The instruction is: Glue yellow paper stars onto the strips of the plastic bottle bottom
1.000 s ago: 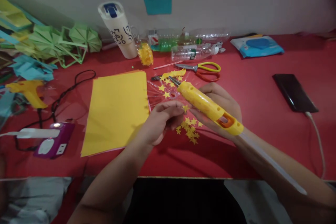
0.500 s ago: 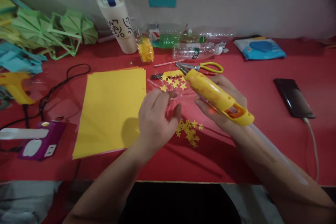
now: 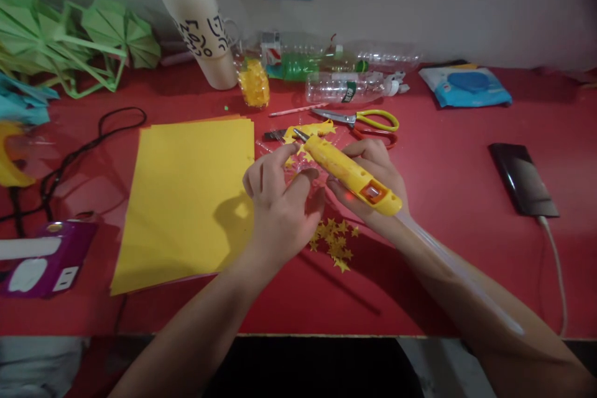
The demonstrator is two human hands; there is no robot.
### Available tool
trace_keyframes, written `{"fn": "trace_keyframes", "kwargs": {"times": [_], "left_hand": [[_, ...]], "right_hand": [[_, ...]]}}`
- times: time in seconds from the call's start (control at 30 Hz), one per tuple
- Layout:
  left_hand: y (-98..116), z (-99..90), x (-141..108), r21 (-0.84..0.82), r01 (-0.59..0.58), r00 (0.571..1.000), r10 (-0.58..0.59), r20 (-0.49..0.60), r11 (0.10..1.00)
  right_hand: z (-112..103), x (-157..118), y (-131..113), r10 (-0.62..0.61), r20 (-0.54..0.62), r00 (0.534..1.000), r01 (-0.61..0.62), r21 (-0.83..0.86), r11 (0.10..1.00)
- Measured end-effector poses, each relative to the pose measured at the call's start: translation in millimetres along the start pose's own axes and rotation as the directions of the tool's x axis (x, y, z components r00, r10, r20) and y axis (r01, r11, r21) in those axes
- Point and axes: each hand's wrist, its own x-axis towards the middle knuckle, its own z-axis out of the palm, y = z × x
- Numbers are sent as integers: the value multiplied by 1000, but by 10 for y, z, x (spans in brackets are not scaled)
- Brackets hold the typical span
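My right hand (image 3: 373,165) is wrapped round a yellow hot glue gun (image 3: 352,174), its nozzle pointing up and left. A clear glue stick (image 3: 461,273) trails from its back along my forearm. My left hand (image 3: 284,199) has its fingers curled at a clear plastic piece (image 3: 321,180), mostly hidden by the fingers; the grip is only partly visible. The nozzle tip is just above and right of my left index finger, over yellow paper stars. A heap of small yellow stars (image 3: 333,239) lies on the red table below, between my wrists.
Yellow paper sheets (image 3: 186,199) lie left, beside a purple box (image 3: 49,261) and black cord (image 3: 65,161). Scissors (image 3: 373,118), plastic bottles (image 3: 345,87), a white tumbler (image 3: 200,25) and a flower-filled clear cup (image 3: 254,84) are behind. A phone (image 3: 522,180) and a wipes pack (image 3: 466,87) are right.
The glue gun in my right hand has moved left and down, bringing its nozzle near my left fingers. My left hand has shifted slightly, its index finger now raised. The view has tilted a little.
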Motion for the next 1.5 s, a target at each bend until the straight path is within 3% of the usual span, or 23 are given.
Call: {"fn": "trace_keyframes", "kwargs": {"times": [0.23,0.37,0.67,0.9,1.13,1.5], "left_hand": [[12,-29,0,-78,58,995,-52,81,995],[15,-15,-2,-102,85,994,-78,74,991],[20,-3,27,-47,27,997,-24,70,999],[46,11,22,-135,118,990,-105,97,984],[59,-14,31,-120,68,995,-59,83,990],[27,-20,31,-203,133,986,-109,128,970]], "right_hand": [[52,-31,20,-11,-79,997,9,-18,1000],[47,-43,25,-31,-54,998,29,-33,999],[63,-44,9,-2,-102,995,-2,-41,999],[45,-39,-10,24,-80,997,-27,-38,999],[42,-29,-37,24,-81,996,-30,-72,997],[99,-43,-49,27,-116,993,-32,-48,998]]}}
